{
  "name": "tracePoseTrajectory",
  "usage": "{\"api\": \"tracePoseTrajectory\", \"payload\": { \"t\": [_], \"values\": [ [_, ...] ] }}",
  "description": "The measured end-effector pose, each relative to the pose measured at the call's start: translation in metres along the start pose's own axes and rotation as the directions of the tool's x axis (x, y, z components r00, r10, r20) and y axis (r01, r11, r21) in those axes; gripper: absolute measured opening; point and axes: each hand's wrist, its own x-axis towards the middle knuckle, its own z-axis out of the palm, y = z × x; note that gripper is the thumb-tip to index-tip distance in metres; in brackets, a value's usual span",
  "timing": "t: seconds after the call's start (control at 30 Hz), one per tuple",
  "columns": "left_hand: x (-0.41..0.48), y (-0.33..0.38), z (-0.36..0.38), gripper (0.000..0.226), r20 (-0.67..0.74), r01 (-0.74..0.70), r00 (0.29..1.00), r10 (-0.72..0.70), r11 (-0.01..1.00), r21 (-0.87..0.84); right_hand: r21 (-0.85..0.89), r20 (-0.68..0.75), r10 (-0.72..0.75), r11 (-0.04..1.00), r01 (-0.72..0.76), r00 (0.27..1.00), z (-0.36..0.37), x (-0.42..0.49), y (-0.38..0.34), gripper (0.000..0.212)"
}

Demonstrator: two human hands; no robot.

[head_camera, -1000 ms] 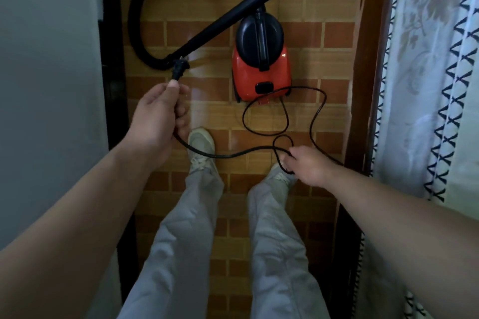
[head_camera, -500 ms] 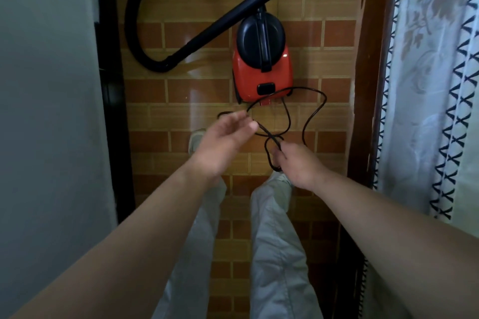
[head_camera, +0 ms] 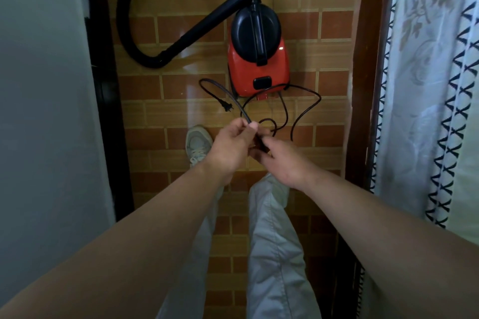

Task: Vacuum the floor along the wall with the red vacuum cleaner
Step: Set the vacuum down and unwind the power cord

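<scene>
- The grey wall was seen along the left edge, with a dark skirting strip at its foot.
- The brick-patterned floor tiles were seen running between that wall and a wooden door frame; a patterned curtain hung at the right and was cut off by the edge of the view.
- Both bare forearms were stretched forward and down, meeting above the pale trouser legs.
- The red vacuum cleaner was stood on the floor ahead of the feet, nearer the door frame than the wall, untouched by either hand.
- Its black hose was looped toward the wall, and the top of the loop was cut off by the upper edge.
- The left hand was raised with the power cord pinched between thumb and fingertips.
- The right hand was held just beside it, back upward, its fingers curled round gathered loops of the same cord; how many loops could not be made out.
- One pale shoe was partly hidden by the left hand; the other foot was covered by the right wrist.
- The plug was left hanging free.
</scene>
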Motion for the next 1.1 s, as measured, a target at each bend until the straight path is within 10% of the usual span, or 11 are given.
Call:
{"api": "tracePoseTrajectory", "payload": {
  "t": [0.23,0.7,1.1],
  "values": [
    [-0.002,0.012,-0.022,0.018,-0.248,-0.032,0.968,-0.048,0.95,-0.31,-0.172,0.002,0.047,0.984,-0.046,0.999,-0.003,0.006,0.017,0.032],
    [0.008,0.025,-0.075,0.022,-0.483,-0.032,0.874,-0.045,0.988,-0.149,-0.533,-0.037,0.43,0.755,-0.382,0.902,-0.027,0.006,0.092,0.012],
    [-0.004,0.022,-0.064,0.023,-0.361,0.054,0.901,-0.239,0.889,-0.455,-0.221,-0.053,0.378,0.898,-0.38,0.924,-0.002,0.022,0.04,0.035]
  ]
}}
